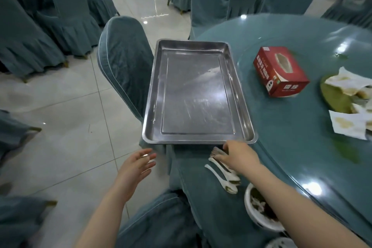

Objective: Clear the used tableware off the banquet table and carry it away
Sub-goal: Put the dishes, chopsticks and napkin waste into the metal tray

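Tray: an empty steel tray (198, 94) lies at the round table's (302, 147) left edge, overhanging a covered chair (124, 62).
Right hand: the right hand (240, 156) is closed around forks (216, 152) just near of the tray, beside white spoons (223, 179).
Left hand: the left hand (134, 167) hovers with fingers spread, holding nothing, over the floor.
Still on the table: a soiled bowl (259, 207) at the near edge; a red tissue box (280, 71) and a dirty plate (342, 94) with used napkins, far right.

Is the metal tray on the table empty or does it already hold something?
Empty. The metal tray shows only its bare, scratched bottom; the spoons lie on the table beside it.
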A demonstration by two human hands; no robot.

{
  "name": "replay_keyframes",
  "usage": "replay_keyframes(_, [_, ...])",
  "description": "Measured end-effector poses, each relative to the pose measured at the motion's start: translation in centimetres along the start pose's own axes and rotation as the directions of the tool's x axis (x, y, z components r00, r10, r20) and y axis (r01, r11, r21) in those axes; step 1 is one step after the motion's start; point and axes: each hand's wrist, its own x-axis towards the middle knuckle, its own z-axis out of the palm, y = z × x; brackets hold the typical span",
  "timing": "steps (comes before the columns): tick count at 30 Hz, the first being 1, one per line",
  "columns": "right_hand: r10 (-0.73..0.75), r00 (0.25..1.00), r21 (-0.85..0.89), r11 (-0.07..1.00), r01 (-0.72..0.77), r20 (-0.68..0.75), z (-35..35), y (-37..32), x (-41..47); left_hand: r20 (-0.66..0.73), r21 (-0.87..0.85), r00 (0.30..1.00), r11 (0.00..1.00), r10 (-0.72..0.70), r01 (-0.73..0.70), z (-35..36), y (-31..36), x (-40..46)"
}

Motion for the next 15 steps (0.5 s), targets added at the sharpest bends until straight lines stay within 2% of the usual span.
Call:
replay_keyframes(3, [0.068,0.986,-0.132,0.99,-0.048,0.151,2.1,-0.3,-1.0,0.014,0.019,1.0,1.0,0.015,-0.015,0.2,-0.4,-0.4])
replay_keyframes(7, [0.084,0.992,-0.243,0.968,-0.058,0.098,4.7,-2.0,-1.2,-0.002,0.017,1.0,1.0,0.022,-0.022,0.1,-1.1,-1.1])
replay_keyframes(9, [0.067,0.994,-0.221,0.974,-0.048,0.083,5.1,-2.2,-0.9,-0.02,0.004,1.0,1.0,0.018,-0.018,0.2,-1.6,-1.4])
replay_keyframes(12, [-0.016,0.993,-0.128,0.991,0.031,0.116,5.7,-1.7,-1.0,-0.032,-0.015,0.999,1.0,-0.004,0.004,0.7,-2.7,-2.1])
replay_keyframes(15, [-0.15,0.987,-0.134,0.978,0.157,0.061,6.4,-1.2,-1.3,-0.027,-0.003,1.0,1.0,-0.012,0.012,1.6,-3.7,-2.9])
